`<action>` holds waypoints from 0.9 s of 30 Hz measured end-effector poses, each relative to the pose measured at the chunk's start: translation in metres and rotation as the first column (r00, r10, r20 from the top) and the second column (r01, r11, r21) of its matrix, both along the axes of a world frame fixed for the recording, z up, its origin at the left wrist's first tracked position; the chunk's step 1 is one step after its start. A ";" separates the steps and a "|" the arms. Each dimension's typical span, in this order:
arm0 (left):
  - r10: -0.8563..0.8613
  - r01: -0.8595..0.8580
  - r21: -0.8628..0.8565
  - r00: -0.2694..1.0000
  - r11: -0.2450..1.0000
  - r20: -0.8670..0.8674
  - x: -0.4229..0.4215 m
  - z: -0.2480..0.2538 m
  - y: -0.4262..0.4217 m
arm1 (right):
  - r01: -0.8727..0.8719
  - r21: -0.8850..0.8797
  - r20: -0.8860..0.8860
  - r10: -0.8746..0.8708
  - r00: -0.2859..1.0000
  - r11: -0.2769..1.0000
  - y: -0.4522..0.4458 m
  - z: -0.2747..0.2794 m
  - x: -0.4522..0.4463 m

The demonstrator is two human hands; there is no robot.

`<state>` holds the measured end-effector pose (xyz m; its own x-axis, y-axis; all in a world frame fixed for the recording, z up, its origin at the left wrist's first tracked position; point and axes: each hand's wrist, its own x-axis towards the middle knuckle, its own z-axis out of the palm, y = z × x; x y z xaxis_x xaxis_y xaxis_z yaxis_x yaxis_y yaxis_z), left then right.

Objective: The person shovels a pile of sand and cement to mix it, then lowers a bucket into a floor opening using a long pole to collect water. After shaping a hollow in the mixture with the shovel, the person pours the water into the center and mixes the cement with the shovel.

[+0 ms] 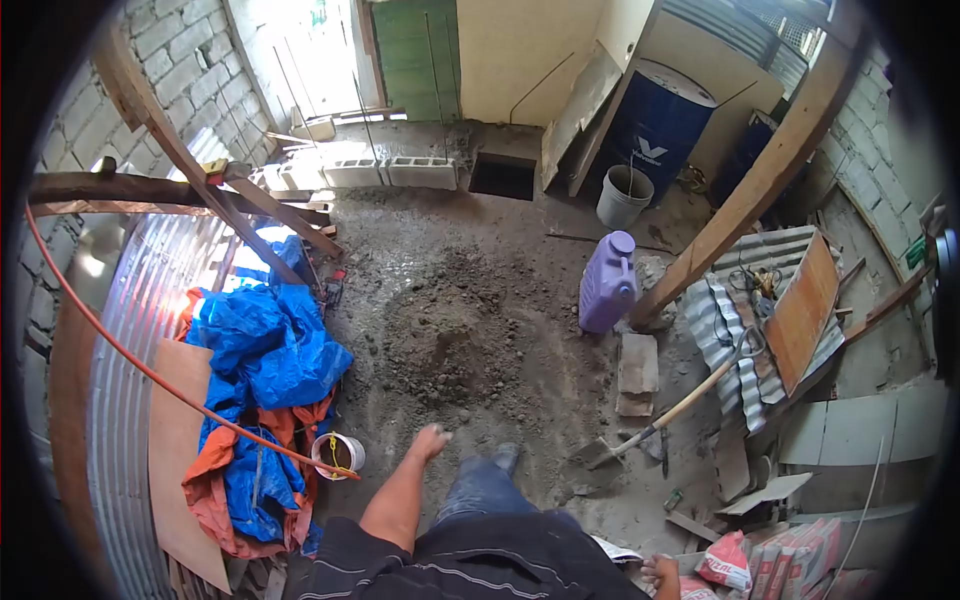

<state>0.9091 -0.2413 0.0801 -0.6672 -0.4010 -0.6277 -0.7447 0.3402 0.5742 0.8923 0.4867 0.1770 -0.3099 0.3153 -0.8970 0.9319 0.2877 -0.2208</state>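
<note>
My left hand [430, 441] hangs in front of my left leg, at the near edge of a heap of grey sand and gravel mix [450, 340] on the floor. Its fingers are curled closed; a small pale bit shows at them, too small to name. Low at the right, my right hand [660, 573] is beside my body with its fingers loosely bent and somewhat apart, and nothing shows in it. Nearest to it are a red and white sack [724, 560] and a white sheet-like piece [614, 549]. Right of the heap lies a shovel [670, 414], blade on the floor.
A purple jerrycan [606, 285], a grey bucket [624, 196] and a blue drum [655, 130] stand beyond. Blue tarpaulin [290, 345] and a small white bucket [338, 456] are at left. Wooden posts [750, 175] slant down. A floor opening [503, 177] lies near the hollow blocks [420, 172].
</note>
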 end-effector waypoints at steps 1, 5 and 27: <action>0.028 -0.027 0.032 0.999 0.999 -0.043 -0.036 0.027 0.002 | 0.072 0.038 -0.016 -0.071 0.997 0.997 0.004 0.007 -0.021; 0.104 -0.072 0.158 0.973 0.985 -0.208 -0.119 0.115 0.001 | 0.135 0.101 -0.220 -0.110 0.969 0.986 -0.019 0.035 -0.118; 0.486 -0.731 0.064 0.513 0.679 0.708 0.047 0.141 0.136 | -0.112 0.767 -0.279 0.485 0.829 0.632 0.021 -0.031 -0.698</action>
